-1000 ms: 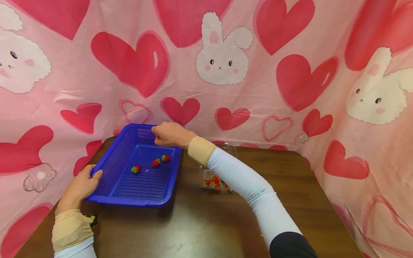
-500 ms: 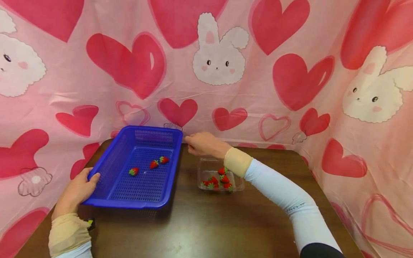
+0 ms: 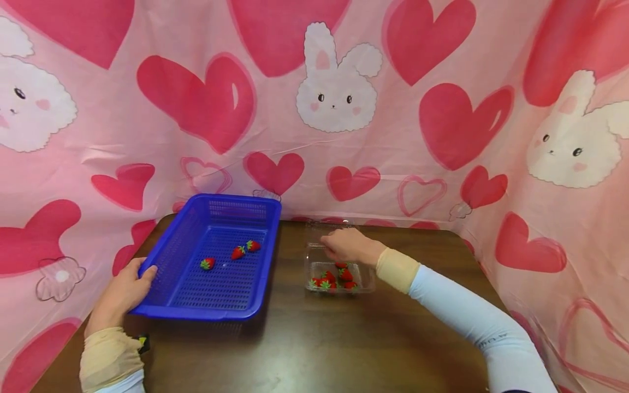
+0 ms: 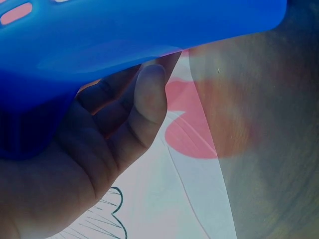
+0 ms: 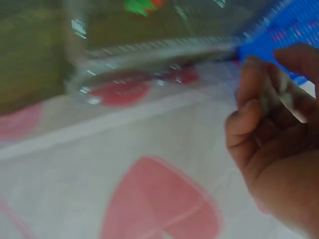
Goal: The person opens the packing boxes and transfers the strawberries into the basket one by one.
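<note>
Strawberry (image 3: 341,265) in clear container (image 3: 368,286), partly out of sight behind right hand (image 3: 351,245).

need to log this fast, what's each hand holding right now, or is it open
Left hand: closed, holding the basket by its rim.
Right hand: open, fingers loosely curled, nothing visibly held, near the box.

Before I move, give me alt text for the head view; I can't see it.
A person's left hand grips a blue perforated plastic basket holding three strawberries, while the right hand appears over the back of an open clear plastic clamshell containing several strawberries. Below is a brown wood-grain table; behind, a pink backdrop with hearts and white rabbits.
</note>
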Demonstrator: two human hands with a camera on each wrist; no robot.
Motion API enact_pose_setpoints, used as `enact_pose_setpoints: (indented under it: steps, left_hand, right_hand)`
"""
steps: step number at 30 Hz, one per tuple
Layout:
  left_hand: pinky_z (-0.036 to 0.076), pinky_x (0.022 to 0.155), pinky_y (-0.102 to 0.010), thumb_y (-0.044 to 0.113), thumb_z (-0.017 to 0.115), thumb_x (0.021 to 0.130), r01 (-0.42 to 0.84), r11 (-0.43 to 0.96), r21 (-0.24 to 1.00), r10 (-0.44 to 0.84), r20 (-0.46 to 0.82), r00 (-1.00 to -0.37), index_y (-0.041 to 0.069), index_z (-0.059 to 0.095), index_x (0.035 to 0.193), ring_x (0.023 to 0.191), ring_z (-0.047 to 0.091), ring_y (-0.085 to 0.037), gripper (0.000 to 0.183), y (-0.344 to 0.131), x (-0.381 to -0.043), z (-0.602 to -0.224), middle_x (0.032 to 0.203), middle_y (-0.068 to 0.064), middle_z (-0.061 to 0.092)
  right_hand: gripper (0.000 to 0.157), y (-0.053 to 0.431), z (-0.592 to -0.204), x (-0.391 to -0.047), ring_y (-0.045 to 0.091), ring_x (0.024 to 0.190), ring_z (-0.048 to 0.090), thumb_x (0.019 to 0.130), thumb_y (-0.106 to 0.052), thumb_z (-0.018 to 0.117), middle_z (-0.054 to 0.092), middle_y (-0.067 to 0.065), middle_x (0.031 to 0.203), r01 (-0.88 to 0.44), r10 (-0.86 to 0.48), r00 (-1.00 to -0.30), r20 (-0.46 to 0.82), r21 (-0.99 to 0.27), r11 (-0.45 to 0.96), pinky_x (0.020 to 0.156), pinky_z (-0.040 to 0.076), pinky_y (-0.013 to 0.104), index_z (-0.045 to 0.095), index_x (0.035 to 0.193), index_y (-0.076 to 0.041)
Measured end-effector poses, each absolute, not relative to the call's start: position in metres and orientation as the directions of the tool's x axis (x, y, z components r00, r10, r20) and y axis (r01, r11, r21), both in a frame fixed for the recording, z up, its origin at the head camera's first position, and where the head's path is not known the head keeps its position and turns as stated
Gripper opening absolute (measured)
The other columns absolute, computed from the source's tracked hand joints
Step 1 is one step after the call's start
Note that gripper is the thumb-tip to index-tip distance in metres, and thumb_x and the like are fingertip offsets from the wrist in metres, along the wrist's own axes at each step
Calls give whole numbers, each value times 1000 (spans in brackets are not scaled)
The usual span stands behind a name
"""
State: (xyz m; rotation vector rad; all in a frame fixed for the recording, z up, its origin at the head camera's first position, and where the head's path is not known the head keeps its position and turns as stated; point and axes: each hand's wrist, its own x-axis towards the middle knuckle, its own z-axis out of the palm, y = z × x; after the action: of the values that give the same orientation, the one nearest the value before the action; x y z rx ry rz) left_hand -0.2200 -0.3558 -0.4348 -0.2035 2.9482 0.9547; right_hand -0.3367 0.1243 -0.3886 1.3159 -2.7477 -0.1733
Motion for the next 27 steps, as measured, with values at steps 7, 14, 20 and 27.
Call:
enact_pose_setpoints:
  steps: [7,14,20,27]
  left_hand:
    - [45,86,-61,34,34,105,-144,793,592,-119,-81,-990,-14,27,141,100,55,-51,60,-357,-222,-435,124,-42,48]
    - [44,87,-62,36,33,105,-158,793,589,-125,-98,-987,-13,26,142,102,53,-52,62,-356,-222,-433,126,-42,46]
    - [45,87,-61,36,33,105,-159,787,596,-122,-102,-987,-13,26,142,101,54,-50,61,-355,-222,-434,125,-42,46]
    - [45,88,-62,38,32,105,-179,782,597,-117,-141,-983,-13,23,144,103,53,-51,65,-356,-220,-433,127,-42,44]
  right_hand:
    - [23,144,-405,-329,13,60,52,86,-19,76,65,-3,74,-651,-624,-736,-263,23,759,61,55,29,71,107,-12]
    - [21,150,-421,-331,15,62,51,87,-24,75,60,-4,69,-642,-607,-743,-282,45,766,62,53,33,70,104,-13]
    - [18,153,-433,-330,12,61,50,87,-25,74,65,-3,73,-669,-636,-726,-261,59,741,66,55,35,71,100,-14]
    - [23,151,-444,-328,10,62,54,87,-24,75,73,-1,87,-659,-631,-730,-262,30,751,69,57,34,72,108,-15]
